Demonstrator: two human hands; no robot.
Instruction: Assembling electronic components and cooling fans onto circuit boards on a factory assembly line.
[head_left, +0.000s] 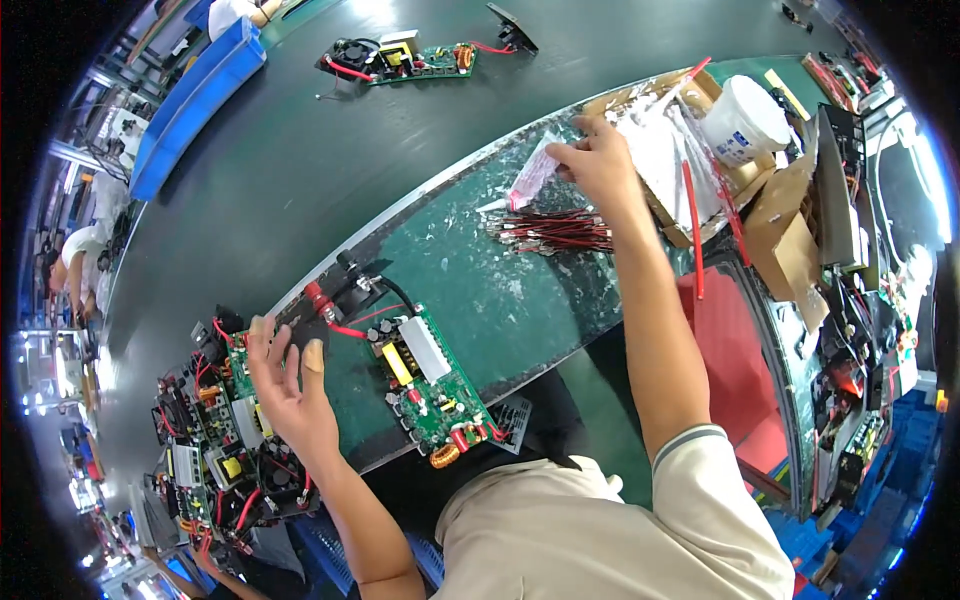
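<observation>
Green-matted desk carries a green circuit board; left hand hovers open beside it, right hand beyond it pinches a clear plastic bag above red wires.

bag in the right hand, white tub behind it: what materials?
Small bag in the right hand: thin clear plastic film, going by its gloss and crinkles. White tub: probably smooth moulded plastic, matte, with a round lid.
</observation>
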